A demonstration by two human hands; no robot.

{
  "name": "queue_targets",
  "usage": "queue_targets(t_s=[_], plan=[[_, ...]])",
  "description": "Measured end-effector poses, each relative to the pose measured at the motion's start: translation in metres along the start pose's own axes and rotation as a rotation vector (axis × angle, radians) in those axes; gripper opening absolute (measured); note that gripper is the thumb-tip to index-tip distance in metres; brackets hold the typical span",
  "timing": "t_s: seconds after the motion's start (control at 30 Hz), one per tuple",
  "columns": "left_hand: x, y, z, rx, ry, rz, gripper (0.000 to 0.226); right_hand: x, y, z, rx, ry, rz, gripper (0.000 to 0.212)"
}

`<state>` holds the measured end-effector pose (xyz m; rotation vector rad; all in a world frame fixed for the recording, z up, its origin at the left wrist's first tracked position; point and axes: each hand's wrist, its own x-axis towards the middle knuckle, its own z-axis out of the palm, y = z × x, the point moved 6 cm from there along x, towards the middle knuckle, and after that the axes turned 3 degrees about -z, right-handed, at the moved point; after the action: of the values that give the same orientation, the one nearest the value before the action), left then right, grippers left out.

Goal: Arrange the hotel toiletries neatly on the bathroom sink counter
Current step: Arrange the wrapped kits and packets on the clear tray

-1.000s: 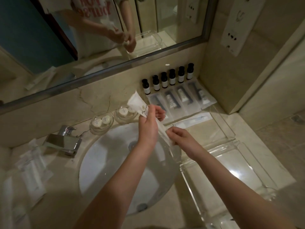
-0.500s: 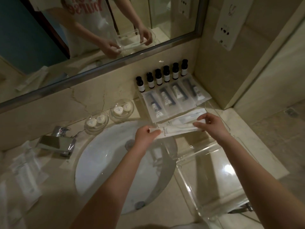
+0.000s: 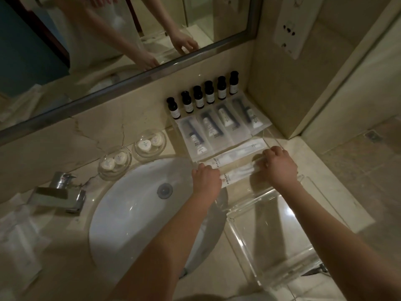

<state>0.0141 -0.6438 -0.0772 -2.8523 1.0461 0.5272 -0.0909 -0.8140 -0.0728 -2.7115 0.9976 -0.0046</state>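
Long white sachet [image 3: 235,173] lies flat on the desk [image 3: 321,170], right of the basin [image 3: 130,213], just in front of a second long sachet [image 3: 243,148]. Long axis runs left-right, right end slightly further back; printed logo end is at the left.

Left hand [image 3: 206,178] curled down on the left end, fingers pressing it. Right hand [image 3: 278,165] curled on the right end, knuckles up; both closed onto the sachet.

Behind it: row of four flat clear packets [image 3: 223,127] with tubes and dark tools inside, long axes pointing toward the wall. Behind those, six small dark bottles [image 3: 204,96] upright in a line against the backsplash.

Clear acrylic tray [image 3: 271,235] on the desk near the front edge, in front of the right hand.

Two glass dishes [image 3: 132,153] holding round white soaps sit behind the basin; chrome faucet [image 3: 60,192] to the left; more white packets [image 3: 19,235] at far left, blurred.

Beige marble surface, mirror [image 3: 108,40] above, socket plate [image 3: 288,27] on the right wall. Lighting is dim.
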Motion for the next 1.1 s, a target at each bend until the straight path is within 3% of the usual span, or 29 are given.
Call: queue_targets(t_s=[0.27, 0.6, 0.73, 0.9, 1.1], plan=[[-0.025, 0.005, -0.009, 0.017, 0.261, 0.095, 0.022, -0.025, -0.020, -0.002, -0.066, 0.060, -0.188, 0.037], [-0.036, 0.009, 0.012, 0.055, 0.140, 0.056, 0.020, -0.022, -0.031, 0.005, -0.117, -0.052, -0.188, 0.034], [-0.032, 0.003, 0.007, 0.032, 0.129, 0.038, 0.051, -0.016, -0.034, 0.007, -0.163, -0.057, -0.180, 0.036], [-0.032, 0.001, 0.012, 0.058, 0.069, 0.046, 0.051, -0.018, -0.038, 0.006, -0.158, -0.059, -0.168, 0.039], [-0.045, -0.021, -0.004, 0.021, 0.187, 0.026, 0.045, -0.032, -0.057, 0.000, -0.131, -0.032, -0.184, 0.047]])
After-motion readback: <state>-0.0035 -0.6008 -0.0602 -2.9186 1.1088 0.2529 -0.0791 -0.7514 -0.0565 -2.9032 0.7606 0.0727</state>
